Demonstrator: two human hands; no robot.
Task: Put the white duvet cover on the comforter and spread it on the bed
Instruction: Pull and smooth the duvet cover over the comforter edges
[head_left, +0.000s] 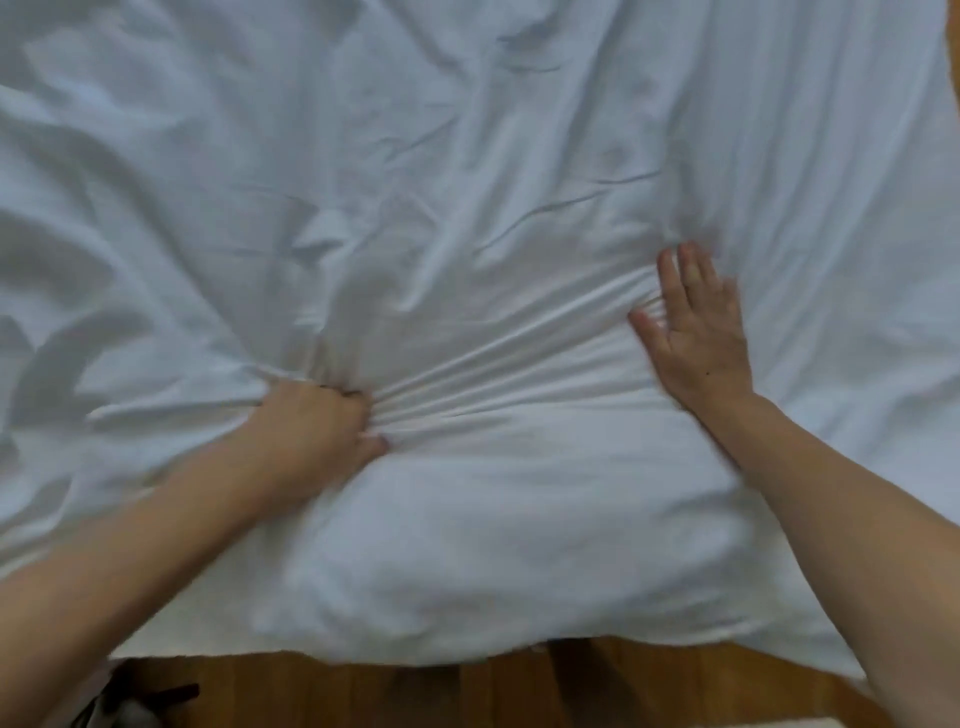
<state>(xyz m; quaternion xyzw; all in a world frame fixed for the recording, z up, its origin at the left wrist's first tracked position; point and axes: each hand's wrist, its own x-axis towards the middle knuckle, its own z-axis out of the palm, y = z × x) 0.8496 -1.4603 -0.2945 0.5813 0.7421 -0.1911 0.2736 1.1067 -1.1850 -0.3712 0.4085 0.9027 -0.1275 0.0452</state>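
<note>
The white duvet cover (467, 182) lies wrinkled across the bed and fills almost the whole view. A padded bulge under the cloth near the front edge is probably the comforter (467, 561), itself hidden. My left hand (317, 426) grips a bunch of the fabric, and tight folds run from it toward the right. My right hand (696, 332) lies flat on the cover with fingers straight, pressing the cloth; it is blurred.
The wooden floor (467, 691) shows below the bed's near edge and at the far right edge. A dark object (140, 701) lies on the floor at the bottom left. The cover's front hem hangs just over the bed edge.
</note>
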